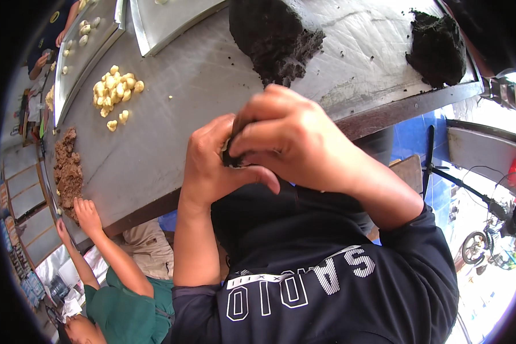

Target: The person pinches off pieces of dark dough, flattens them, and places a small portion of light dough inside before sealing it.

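Close in front of my chest, near the table's front edge, both hands are closed around a small piece of black dough (233,158). My left hand (209,152) cups it from the left, thumb stretched toward the right. From above and the right, my right hand (295,132) presses it with bent fingers. A thin pale edge shows beside the dough; what it belongs to is hidden between the fingers. Beyond my hands, a large black dough mound (269,37) rests on the metal table (155,143).
Pale yellow lumps (117,90) are piled left of centre. A crumbly brown mass (69,169) lies at the far left, by a co-worker's hand (88,217). Metal trays (89,54) stand at the back left, one holding small pale balls. Another black mound (438,50) sits far right.
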`<state>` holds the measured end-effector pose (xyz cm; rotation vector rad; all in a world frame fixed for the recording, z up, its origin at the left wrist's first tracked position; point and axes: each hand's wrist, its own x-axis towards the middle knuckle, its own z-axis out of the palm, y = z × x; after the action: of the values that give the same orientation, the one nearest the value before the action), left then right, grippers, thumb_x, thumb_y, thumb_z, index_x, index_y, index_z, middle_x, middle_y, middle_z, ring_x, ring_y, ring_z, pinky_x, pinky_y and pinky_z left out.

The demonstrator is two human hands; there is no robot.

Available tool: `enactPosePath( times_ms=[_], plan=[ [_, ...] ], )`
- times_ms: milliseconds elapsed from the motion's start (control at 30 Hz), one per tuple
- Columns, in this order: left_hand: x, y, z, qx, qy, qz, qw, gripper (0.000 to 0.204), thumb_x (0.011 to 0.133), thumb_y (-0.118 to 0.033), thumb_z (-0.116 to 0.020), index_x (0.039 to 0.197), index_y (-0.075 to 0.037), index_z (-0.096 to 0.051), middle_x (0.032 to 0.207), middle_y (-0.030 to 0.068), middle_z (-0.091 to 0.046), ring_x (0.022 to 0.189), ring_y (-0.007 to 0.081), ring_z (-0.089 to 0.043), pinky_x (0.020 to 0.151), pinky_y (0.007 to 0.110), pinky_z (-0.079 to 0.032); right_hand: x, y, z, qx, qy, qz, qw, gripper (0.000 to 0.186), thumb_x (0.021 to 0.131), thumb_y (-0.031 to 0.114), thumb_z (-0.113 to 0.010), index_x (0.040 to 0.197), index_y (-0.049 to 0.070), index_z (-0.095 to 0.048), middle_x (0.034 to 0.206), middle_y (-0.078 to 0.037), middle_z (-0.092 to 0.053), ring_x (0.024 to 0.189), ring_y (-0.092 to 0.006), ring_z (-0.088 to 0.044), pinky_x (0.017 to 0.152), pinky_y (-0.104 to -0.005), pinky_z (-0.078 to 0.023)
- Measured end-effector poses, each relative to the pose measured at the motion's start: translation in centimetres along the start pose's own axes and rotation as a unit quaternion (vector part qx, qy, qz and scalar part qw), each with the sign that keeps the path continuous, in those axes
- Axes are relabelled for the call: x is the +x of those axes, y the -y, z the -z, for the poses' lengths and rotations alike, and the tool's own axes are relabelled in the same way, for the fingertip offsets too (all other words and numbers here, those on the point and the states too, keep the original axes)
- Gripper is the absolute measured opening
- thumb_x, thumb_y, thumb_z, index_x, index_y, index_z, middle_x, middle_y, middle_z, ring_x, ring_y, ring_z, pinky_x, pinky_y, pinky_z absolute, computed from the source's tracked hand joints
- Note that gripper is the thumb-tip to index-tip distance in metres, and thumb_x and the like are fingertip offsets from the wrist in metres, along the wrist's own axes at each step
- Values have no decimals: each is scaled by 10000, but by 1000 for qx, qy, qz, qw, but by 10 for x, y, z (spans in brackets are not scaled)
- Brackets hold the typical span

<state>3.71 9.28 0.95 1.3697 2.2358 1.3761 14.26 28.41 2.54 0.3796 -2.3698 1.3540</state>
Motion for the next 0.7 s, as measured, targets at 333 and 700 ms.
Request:
enactPosePath(
  times_ms=[333, 700],
  plan=[
    [-10, -3, 3, -43, 59, 36, 997, 686, 816, -439, -1051, 1242, -29, -703, 886, 61, -707, 754, 229, -672, 724, 344, -559, 3, 12, 5, -111, -52, -50, 991, 554, 829, 80, -910, 1367, 107, -778, 1203, -138, -745, 1070, -361, -759, 897, -461, -634],
    [-18, 4, 15, -251, 35, 173, 952, 453, 1202, -449, -575, 1194, -17, -714, 991, 2, -663, 802, 60, -526, 731, 235, -421, -31, -18, 17, -266, -58, -108, 956, 542, 925, -50, -679, 1466, -13, -660, 1159, -191, -672, 1106, -414, -677, 966, -481, -578]
  ],
)
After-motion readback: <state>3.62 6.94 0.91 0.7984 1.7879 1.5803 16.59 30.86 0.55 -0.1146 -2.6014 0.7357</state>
